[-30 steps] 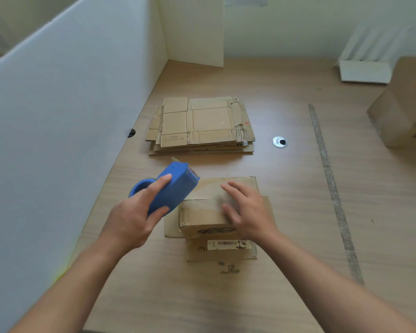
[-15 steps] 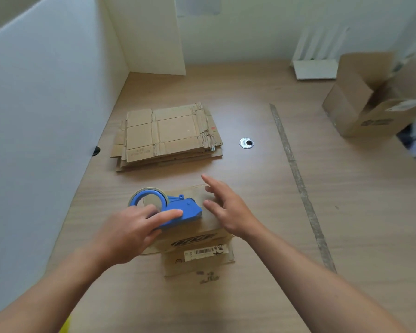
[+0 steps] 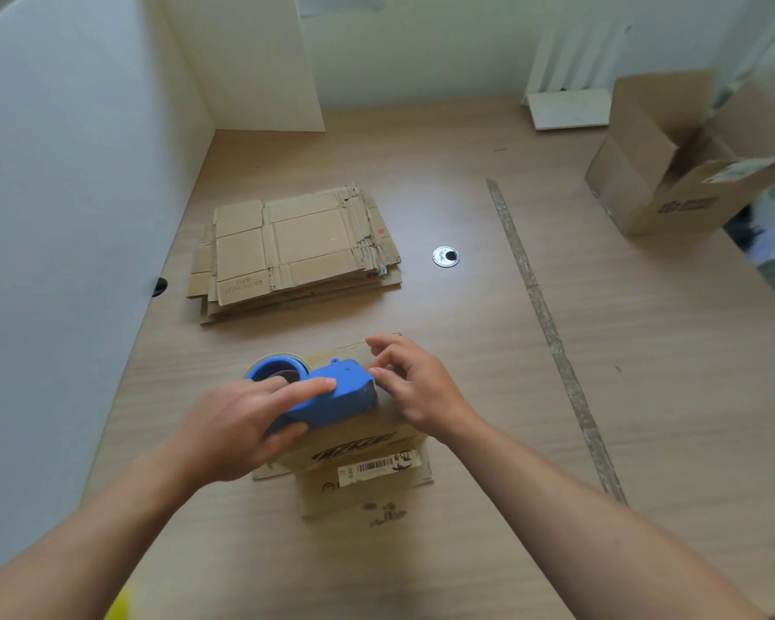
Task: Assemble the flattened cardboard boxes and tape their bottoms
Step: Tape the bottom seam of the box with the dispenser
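While left hand [image 3: 231, 429] grips blue tape dispenser [image 3: 327, 396], it sits atop small box [image 3: 359, 445].
Head view: right hand [image 3: 415, 387] open, fingers loosely curled, just beside dispenser's front end, over box top. Box near worktop [image 3: 466, 351] front edge; flat cardboard stack [image 3: 296, 250] lies behind it, apart; open box [image 3: 672, 172] far right.

Soft daylight is filling the room, and it is looking brighter on the right. The wooden table [image 3: 466, 181] is shining a little in the middle. Shadows are staying faint. The right edge is looking blurry, and the wide lens is bending the walls.
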### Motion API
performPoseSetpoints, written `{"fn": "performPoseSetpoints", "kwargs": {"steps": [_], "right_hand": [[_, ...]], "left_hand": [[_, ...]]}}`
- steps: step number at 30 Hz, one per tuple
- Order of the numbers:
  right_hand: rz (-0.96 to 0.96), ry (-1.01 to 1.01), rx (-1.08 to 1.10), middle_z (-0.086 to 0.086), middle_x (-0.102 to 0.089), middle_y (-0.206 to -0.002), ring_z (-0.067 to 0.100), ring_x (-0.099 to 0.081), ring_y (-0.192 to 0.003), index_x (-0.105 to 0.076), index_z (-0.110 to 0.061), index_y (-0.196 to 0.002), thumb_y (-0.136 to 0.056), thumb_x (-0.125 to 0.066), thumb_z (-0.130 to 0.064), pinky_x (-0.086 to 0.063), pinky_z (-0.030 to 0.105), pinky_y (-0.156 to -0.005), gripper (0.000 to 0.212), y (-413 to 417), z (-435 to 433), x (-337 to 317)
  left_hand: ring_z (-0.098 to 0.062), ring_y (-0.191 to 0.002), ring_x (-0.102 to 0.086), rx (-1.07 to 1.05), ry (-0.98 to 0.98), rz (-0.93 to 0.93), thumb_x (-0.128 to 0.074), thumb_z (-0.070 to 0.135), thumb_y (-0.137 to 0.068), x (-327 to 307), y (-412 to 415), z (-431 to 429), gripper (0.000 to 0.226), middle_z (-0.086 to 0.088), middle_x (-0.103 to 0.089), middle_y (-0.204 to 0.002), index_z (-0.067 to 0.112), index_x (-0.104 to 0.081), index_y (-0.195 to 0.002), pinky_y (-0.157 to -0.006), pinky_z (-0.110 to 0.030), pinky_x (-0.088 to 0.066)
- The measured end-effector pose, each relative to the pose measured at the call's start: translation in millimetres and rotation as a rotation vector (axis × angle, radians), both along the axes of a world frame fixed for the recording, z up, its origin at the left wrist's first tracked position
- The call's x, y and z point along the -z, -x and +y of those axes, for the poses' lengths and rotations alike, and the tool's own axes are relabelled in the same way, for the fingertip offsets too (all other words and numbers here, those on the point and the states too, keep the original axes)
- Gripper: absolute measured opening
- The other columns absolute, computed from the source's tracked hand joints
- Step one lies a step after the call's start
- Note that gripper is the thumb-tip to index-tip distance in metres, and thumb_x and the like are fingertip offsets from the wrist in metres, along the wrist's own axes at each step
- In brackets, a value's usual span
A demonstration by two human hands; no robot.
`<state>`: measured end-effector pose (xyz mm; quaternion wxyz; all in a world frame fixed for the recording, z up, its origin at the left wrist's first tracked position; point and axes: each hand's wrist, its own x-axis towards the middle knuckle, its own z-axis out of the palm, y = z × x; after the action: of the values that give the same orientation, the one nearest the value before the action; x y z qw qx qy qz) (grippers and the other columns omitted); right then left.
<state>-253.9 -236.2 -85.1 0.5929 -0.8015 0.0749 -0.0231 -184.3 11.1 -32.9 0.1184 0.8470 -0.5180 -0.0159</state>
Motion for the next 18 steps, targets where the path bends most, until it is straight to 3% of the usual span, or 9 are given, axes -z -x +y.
{"fn": "performPoseSetpoints", "kwargs": {"steps": [6,11,14,18], "right_hand": [[0.017,-0.110,0.059,-0.023,-0.058,-0.125,-0.010,-0.054,-0.115,-0.064,-0.015,-0.081,-0.095,-0.064,-0.013,-0.041,0.011,-0.094,0.014,1.6,-2.0,4.5],[0.024,-0.249,0.135,-0.016,-0.059,-0.127,-0.004,-0.057,-0.117,-0.059,-0.014,-0.075,-0.096,-0.063,-0.010,-0.046,0.015,-0.096,0.021,3.3,-4.2,4.5],[0.063,-0.423,0.294,-0.006,-0.062,-0.120,0.012,-0.063,-0.112,-0.055,-0.015,-0.074,-0.097,-0.060,-0.008,-0.050,0.021,-0.089,0.024,13.0,-17.0,7.6],[0.103,-0.544,0.391,0.004,-0.065,-0.109,0.022,-0.066,-0.104,-0.060,-0.011,-0.077,-0.095,-0.060,-0.004,-0.054,0.034,-0.094,0.020,24.1,-29.3,13.8]], "left_hand": [[-0.022,-0.056,-0.059,-0.040,0.057,0.016,-0.049,0.050,-0.087,-1.9,1.9,-11.3,0.048,0.007,-0.065,-0.078,0.042,-0.043,-0.134,-0.046,-0.030,-0.048],[-0.023,-0.062,-0.063,-0.039,0.068,0.060,-0.048,0.051,-0.088,-0.9,1.1,-8.0,0.047,0.006,-0.069,-0.083,0.044,-0.042,-0.134,-0.050,-0.033,-0.051],[-0.023,-0.067,-0.066,-0.052,0.058,0.066,-0.047,0.052,-0.088,-1.3,-0.3,-1.6,0.047,0.007,-0.071,-0.088,0.046,-0.041,-0.134,-0.053,-0.033,-0.052],[-0.020,-0.065,-0.063,-0.014,0.018,0.070,-0.047,0.052,-0.088,-0.8,2.7,-7.7,0.046,0.007,-0.070,-0.088,0.048,-0.040,-0.133,-0.053,-0.030,-0.050]]}}
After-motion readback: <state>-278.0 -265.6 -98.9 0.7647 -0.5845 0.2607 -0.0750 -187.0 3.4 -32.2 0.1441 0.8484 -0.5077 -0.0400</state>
